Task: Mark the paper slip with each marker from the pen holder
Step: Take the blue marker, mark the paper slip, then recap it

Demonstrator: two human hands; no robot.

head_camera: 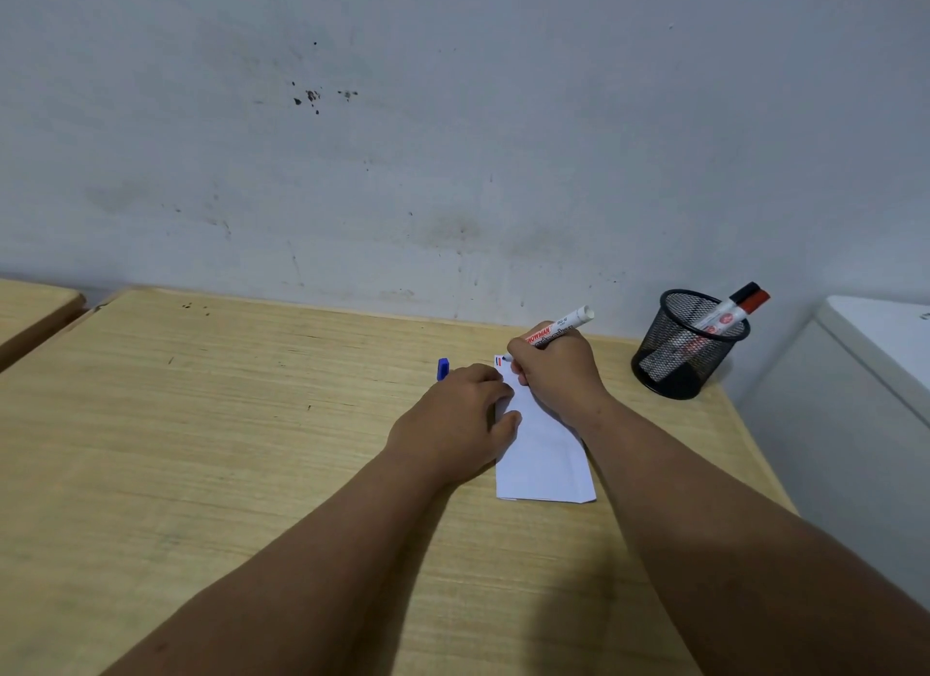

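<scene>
A white folded paper slip (546, 461) lies on the wooden table (201, 423). My right hand (553, 368) grips a white uncapped marker (568, 323), its tip touching the slip's far left corner beside short red and blue strokes (498, 360). My left hand (463, 413) presses on the slip's left edge and holds a blue cap (443, 368) that sticks out beyond the fingers. A black mesh pen holder (684, 345) stands to the right with two markers (729, 313) in it, one black-capped and one red-capped.
A stained grey wall rises right behind the table. A white appliance or box (875, 363) stands to the right of the table. A second wooden tabletop (30, 313) adjoins at far left.
</scene>
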